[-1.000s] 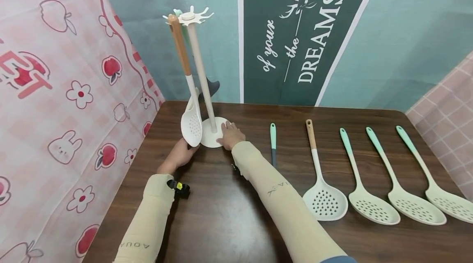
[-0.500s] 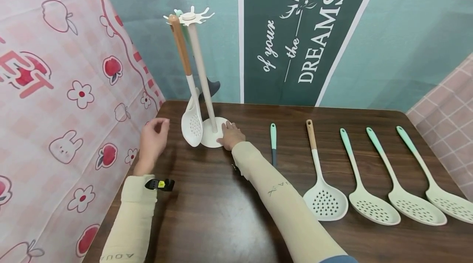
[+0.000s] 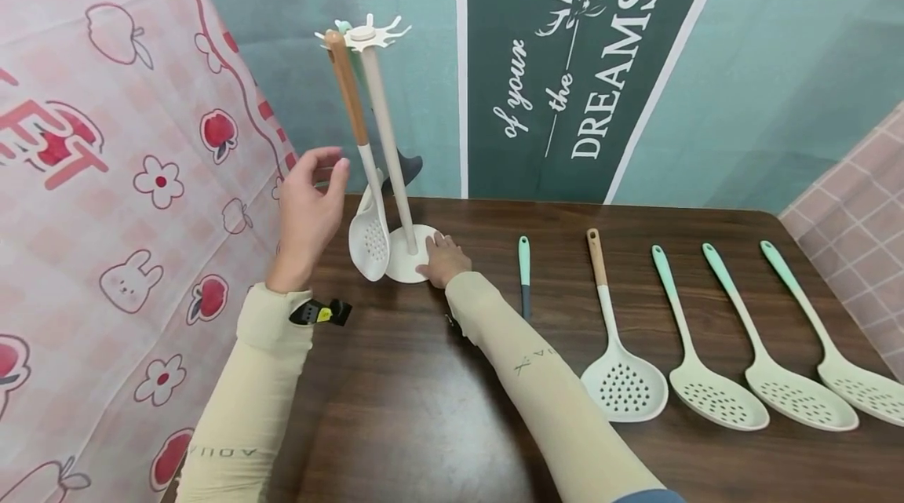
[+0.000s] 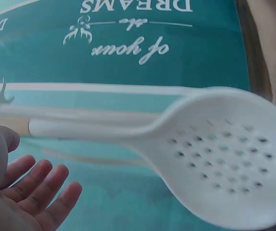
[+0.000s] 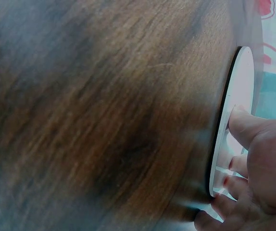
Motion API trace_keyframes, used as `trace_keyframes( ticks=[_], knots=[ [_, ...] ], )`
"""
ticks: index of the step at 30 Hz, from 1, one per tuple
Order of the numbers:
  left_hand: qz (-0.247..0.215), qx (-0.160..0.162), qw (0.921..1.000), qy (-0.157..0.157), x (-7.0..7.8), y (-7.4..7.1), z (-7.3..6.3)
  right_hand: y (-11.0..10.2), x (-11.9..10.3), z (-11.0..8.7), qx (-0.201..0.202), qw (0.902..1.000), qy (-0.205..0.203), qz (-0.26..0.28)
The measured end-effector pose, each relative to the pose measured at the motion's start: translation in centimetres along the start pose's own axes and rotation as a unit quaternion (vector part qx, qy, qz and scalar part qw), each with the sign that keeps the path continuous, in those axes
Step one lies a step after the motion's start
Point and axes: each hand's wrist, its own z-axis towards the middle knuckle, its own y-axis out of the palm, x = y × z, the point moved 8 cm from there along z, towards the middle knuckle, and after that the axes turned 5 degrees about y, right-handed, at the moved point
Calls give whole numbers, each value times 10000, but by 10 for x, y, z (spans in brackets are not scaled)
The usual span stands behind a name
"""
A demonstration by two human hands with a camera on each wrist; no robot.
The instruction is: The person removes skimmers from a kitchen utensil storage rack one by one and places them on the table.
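Strainer spoon, hung on the white rack, probably light, stiff and smooth, best taken by its brown handle; left hand beside it, fingers parted, empty; right hand spread on the rack's base.

Widest passage: bare counter between the two forearms, leading from the front edge up to the white stand base. The right hand rests on that base, obstructing its right side; the forearm behind it slants across the route to the utensils at right. Left of the pole, the hung slotted spoon is in the way, with the left hand between it and the pink cloth. Wood-handled skimmer and adjacent slotted spoon: lane between upper ends, heads nearly touching.
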Motion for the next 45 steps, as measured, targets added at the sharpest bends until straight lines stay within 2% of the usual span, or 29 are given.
trace_keyframes(
  ticks=[6,9,16,25,31,39,45],
  knots=[
    [-5,-150,9998,105,21,13,15,2,1,0,12,10000,-28,-50],
    [123,-240,9996,77,24,18,20,2,3,1,19,10000,-5,-87],
    [294,-448,9985,-135,15,26,20,2,1,0,12,9998,-87,-150],
    [81,-563,9982,-176,2,33,9,0,0,-6,103,9999,-74,-94],
    [4,-757,9969,-194,-4,39,2,-2,0,-8,84,9999,-69,-40],
    [-50,-658,9978,92,-3,40,1,0,0,-7,27,10000,-18,22],
    [-52,-595,9982,84,-1,40,1,-2,0,-9,56,9999,-48,75]
  ],
)
